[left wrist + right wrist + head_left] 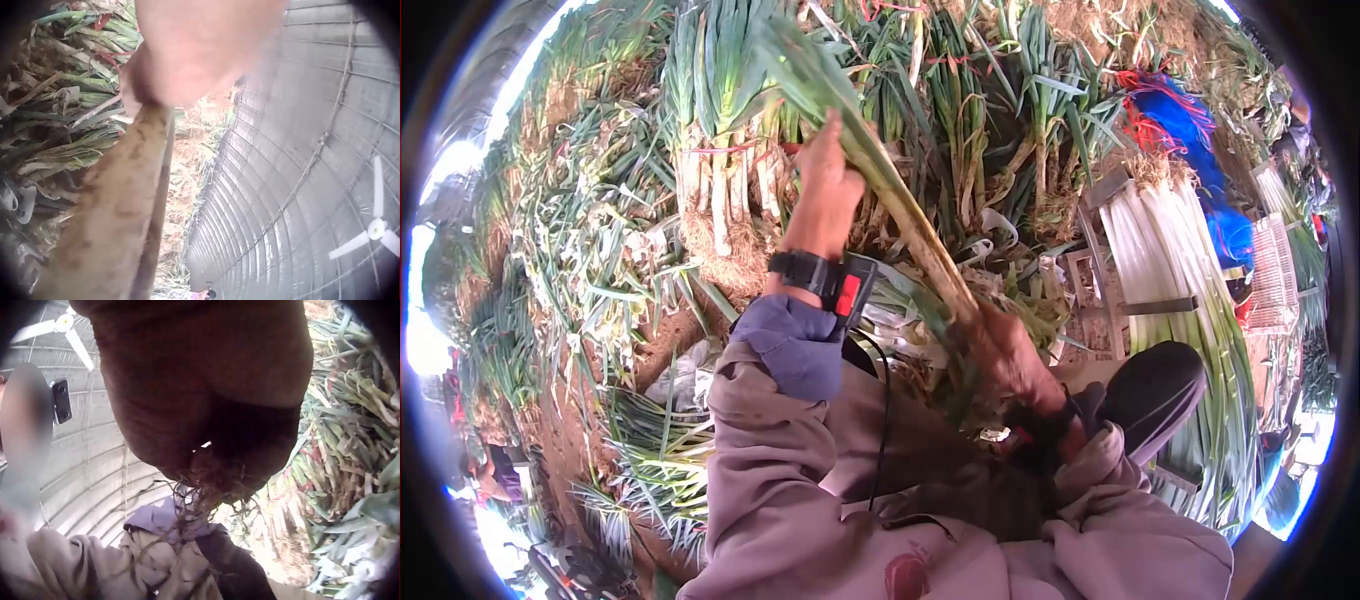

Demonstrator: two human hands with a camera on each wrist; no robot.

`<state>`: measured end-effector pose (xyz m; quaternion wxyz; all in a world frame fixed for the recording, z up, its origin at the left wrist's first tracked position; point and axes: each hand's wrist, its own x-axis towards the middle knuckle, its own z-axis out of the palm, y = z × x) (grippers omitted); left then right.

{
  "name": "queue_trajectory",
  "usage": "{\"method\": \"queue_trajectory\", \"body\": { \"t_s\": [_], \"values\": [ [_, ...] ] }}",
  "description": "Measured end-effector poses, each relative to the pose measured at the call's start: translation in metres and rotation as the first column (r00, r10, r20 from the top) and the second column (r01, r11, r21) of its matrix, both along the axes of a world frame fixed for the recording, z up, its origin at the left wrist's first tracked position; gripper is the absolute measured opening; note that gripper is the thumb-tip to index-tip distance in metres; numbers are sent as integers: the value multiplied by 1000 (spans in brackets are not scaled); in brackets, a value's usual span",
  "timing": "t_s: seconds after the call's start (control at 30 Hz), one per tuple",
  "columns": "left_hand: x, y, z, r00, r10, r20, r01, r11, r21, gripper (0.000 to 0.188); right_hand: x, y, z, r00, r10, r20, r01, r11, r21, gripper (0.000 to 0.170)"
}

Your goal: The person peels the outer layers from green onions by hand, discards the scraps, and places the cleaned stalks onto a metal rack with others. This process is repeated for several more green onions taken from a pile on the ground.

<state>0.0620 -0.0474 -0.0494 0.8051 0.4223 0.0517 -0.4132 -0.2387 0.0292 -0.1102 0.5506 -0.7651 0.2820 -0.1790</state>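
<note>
The left arm (770, 420) reaches forward, its hand (828, 190) farther out from the body than the other, one finger extended away from the person while the hand grips. The right arm (1100, 470) angles inward across the front, and the right hand (1005, 355) sits nearer the body, its fingers curled into a firm hold.

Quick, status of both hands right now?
Left hand: closed, gripping the leek toward its leafy end.
Right hand: closed, holding the same leek near its roots.
</note>
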Motion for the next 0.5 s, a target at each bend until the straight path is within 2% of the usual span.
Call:
{"method": "queue_trajectory", "body": {
  "t_s": [0.07, 0.1, 0.13, 0.2, 0.27, 0.33, 0.37, 0.4, 0.43, 0.47, 0.5],
  "values": [
    [14, 7, 1, 994, 1, 112, 17, 988, -154, 29, 10, -15, -17, 974, -225, 8, 224, 972, 77, 32],
    [20, 12, 1, 990, 0, 140, 27, 981, -192, 33, 14, -22, -20, 964, -267, -3, 264, 951, 163, 34],
    [28, 18, 2, 989, 2, 145, 26, 982, -189, 33, 26, -20, -31, 872, -458, 174, 326, 807, 493, 35],
    [40, 28, 6, 992, 10, 125, 31, 946, -321, 37, 19, -27, -31, 832, -546, 96, 403, 716, 570, 36],
    [41, 36, 1, 974, 36, 224, 39, 947, -320, 43, 5, -41, -55, 855, -503, 126, 346, 735, 583, 41],
    [38, 38, -4, 964, 125, 236, -42, 944, -328, 45, -3, -40, -64, 879, -416, 233, 305, 867, 394, 44],
    [38, 55, -1, 943, 152, 295, -58, 951, -305, 41, -7, -30, -57, 896, -325, 304, 384, 910, -158, 42],
    [40, 70, 10, 921, 167, 351, -65, 956, -287, 38, -30, -33, -85, 891, -342, 299, 398, 904, -155, 42],
    [47, 68, 35, 934, 277, 224, -253, 959, -131, 36, -67, -51, -137, 886, -444, 130, 455, 888, -68, 42],
    [67, 67, 35, 923, 327, 201, -277, 931, -238, 33, -86, -68, -166, 859, -510, -44, 511, 859, 6, 43],
    [87, 70, 28, 918, 295, 263, -213, 930, -301, 32, -87, -78, -168, 635, -742, -217, 688, 415, 595, 39]
  ]
}}
